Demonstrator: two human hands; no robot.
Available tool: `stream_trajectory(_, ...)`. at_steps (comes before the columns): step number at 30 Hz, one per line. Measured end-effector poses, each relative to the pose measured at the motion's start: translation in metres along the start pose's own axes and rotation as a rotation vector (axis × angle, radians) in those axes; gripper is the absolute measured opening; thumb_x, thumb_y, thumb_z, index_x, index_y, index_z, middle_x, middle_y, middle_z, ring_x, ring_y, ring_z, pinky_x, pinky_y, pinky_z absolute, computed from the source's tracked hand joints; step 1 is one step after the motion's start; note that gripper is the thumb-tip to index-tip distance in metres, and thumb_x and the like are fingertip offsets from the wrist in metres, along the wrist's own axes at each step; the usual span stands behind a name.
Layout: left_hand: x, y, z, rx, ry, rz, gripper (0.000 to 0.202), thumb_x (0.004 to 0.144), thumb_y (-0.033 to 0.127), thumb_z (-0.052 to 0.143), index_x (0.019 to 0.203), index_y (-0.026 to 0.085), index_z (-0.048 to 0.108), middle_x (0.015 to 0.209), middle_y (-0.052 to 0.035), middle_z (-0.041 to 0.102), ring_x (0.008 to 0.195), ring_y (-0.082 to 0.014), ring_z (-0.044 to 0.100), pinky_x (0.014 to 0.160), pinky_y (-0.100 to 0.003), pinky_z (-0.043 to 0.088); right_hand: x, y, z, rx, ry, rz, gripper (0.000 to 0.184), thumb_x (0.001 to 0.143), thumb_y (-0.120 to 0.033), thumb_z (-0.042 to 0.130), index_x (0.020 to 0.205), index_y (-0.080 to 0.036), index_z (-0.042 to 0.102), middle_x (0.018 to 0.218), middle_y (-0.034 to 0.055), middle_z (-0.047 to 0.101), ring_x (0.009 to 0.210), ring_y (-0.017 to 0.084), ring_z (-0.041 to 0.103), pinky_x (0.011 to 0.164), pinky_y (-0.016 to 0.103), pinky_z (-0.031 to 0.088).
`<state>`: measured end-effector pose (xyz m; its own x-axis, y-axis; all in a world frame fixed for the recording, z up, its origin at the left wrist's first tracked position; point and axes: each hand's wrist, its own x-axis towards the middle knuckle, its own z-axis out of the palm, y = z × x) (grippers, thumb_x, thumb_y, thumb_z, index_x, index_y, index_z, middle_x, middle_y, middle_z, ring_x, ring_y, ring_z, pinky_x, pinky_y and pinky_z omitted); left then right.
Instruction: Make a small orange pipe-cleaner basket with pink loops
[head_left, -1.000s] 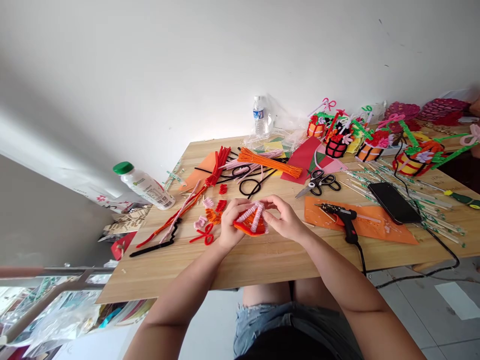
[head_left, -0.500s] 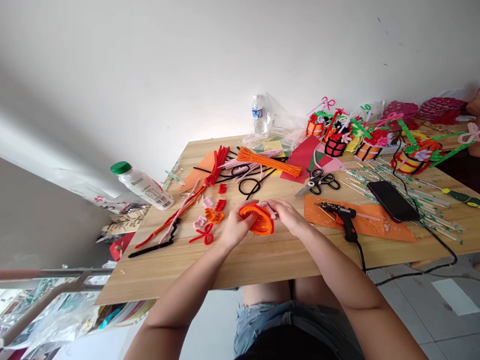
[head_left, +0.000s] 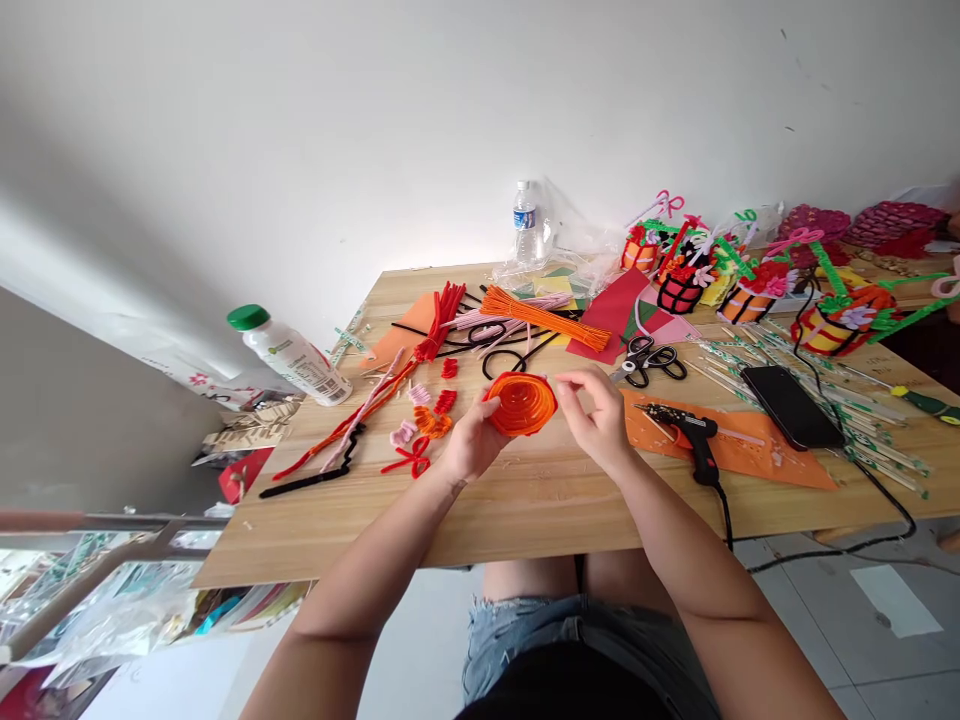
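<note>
My left hand point(head_left: 471, 447) grips a small orange pipe-cleaner basket point(head_left: 520, 403), tipped so its coiled round bottom faces me, just above the wooden table point(head_left: 525, 500). My right hand point(head_left: 596, 415) hovers beside the basket's right side, a finger's width away, with fingers curled and thumb meeting forefinger; whether anything is between them I cannot make out. Small pink, red and orange pipe-cleaner pieces point(head_left: 420, 425) lie left of my left hand. A black glue gun point(head_left: 686, 435) rests on an orange sheet point(head_left: 739, 445) right of my right hand.
Bundles of orange, red, pink and black pipe cleaners point(head_left: 517, 320) lie behind the basket, with scissors point(head_left: 649, 360) and a phone point(head_left: 791, 405) to the right. Finished flower baskets point(head_left: 750, 280) line the back right. Two bottles point(head_left: 289, 355) point(head_left: 525, 220) stand at left and back. The glue gun's cord point(head_left: 825, 560) hangs off the front edge.
The basket has been turned over, its pink-striped side going out of sight and its coiled bottom coming to face me. My right hand has let go of it and drawn slightly right.
</note>
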<state>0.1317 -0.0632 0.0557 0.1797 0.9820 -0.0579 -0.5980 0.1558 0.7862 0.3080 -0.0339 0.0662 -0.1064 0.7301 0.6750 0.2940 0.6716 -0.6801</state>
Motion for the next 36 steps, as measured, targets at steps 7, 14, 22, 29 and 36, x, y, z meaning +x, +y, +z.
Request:
stream_trajectory(7, 0.004, -0.005, -0.005, 0.066, -0.029, 0.108, 0.041, 0.079, 0.039, 0.062, 0.116, 0.026, 0.05, 0.122, -0.007, 0.06, 0.109, -0.024, 0.058, 0.083, -0.038, 0.05, -0.003, 0.001, 0.005, -0.366, -0.305, -0.326, 0.015, 0.085, -0.028, 0.059, 0.089, -0.021, 0.072, 0.08, 0.0068, 0.051, 0.082, 0.022, 0.048, 0.073, 0.038, 0.044)
stream_trajectory(14, 0.003, -0.014, -0.006, 0.139, -0.065, 0.189, 0.043, 0.08, 0.036, 0.065, 0.118, 0.028, 0.047, 0.121, -0.0025, 0.058, 0.101, -0.0159, 0.058, 0.086, -0.034, 0.047, -0.01, 0.0, 0.017, -0.55, -0.345, -0.326, 0.02, 0.089, -0.022, 0.053, 0.083, -0.017, 0.071, 0.086, 0.0106, 0.06, 0.083, 0.023, 0.047, 0.072, 0.037, 0.044)
stream_trajectory(22, 0.003, -0.014, -0.004, 0.106, -0.056, 0.147, 0.042, 0.078, 0.035, 0.066, 0.116, 0.028, 0.049, 0.116, -0.0021, 0.06, 0.1, -0.0151, 0.059, 0.086, -0.033, 0.047, -0.013, 0.001, 0.023, -0.616, -0.346, -0.338, 0.02, 0.088, -0.013, 0.049, 0.078, -0.018, 0.067, 0.084, 0.0103, 0.06, 0.083, 0.024, 0.048, 0.073, 0.037, 0.043)
stream_trajectory(29, 0.007, -0.01, -0.007, 0.095, -0.025, 0.154, 0.037, 0.081, 0.039, 0.061, 0.114, 0.024, 0.054, 0.122, -0.008, 0.06, 0.109, -0.0229, 0.059, 0.086, -0.037, 0.049, -0.007, 0.001, 0.013, -0.362, -0.302, -0.314, 0.014, 0.089, -0.016, 0.046, 0.084, -0.018, 0.059, 0.085, 0.0087, 0.055, 0.085, 0.022, 0.05, 0.077, 0.036, 0.045)
stream_trajectory(36, 0.002, -0.009, -0.002, 0.104, -0.049, 0.153, 0.041, 0.081, 0.038, 0.064, 0.117, 0.026, 0.051, 0.126, -0.008, 0.058, 0.109, -0.022, 0.058, 0.084, -0.036, 0.05, -0.005, -0.004, 0.01, -0.476, -0.355, -0.406, 0.017, 0.092, -0.025, 0.05, 0.088, -0.019, 0.065, 0.087, 0.009, 0.06, 0.083, 0.023, 0.047, 0.074, 0.037, 0.042)
